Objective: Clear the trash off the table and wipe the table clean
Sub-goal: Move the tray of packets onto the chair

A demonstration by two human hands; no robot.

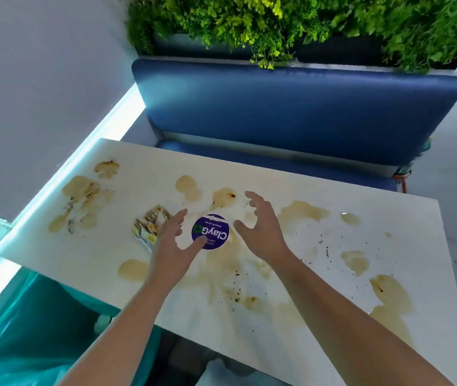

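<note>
- Head view: A person's left hand (170, 240) and right hand (263, 232) hover on either side of a round purple "ClayGo" disc (211, 232) near the middle of a stained white desk (405, 218). Both hands' fingers (252, 197) are spread apart and hold nothing; the left thumb overlaps the disc's rim.
- The trash, a crumpled, stained paper wrapper (149, 227), lies just beside the disc toward the desk's left edge, partly under the left hand.
- Risk: the wrapper looks soaked and may tear or drip when lifted. A palm dragged through the brown spills (303, 213) would smear them wider and push the dark crumbs (327, 250) off the near edge.
- It is not clear whether the disc is loose or stuck down.
- Count: two hands, one disc, one wrapper, about a dozen spill patches, some merged, and one teal bin bag (26, 316) below the near left corner.
</note>
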